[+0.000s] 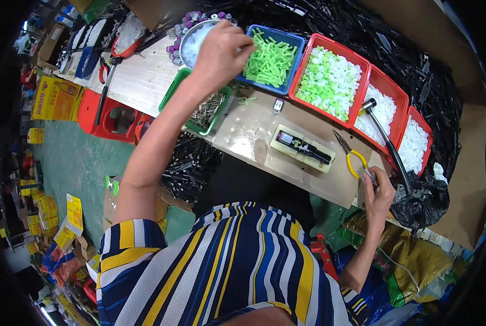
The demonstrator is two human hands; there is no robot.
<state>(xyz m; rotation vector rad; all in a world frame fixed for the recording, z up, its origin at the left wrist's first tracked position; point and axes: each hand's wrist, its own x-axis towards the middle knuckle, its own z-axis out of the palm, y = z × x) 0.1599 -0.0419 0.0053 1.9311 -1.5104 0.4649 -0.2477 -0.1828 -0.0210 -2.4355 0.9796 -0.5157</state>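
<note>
Pinch the green sticks [270, 62] in the blue bin [267, 87] mid-length, likely light, stiff and slippery, with left hand [221, 51] curled above its edge, right hand [380, 193] curled near yellow-handled pliers [349, 152], and no telling either grip's opening or contents.

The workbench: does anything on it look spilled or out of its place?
Yes. A few green pieces lie loose on the workbench, near the blue bin of similar pieces, so they look spilled. The hammer also lies across the middle red bin of white parts, an odd place for a tool.
</note>
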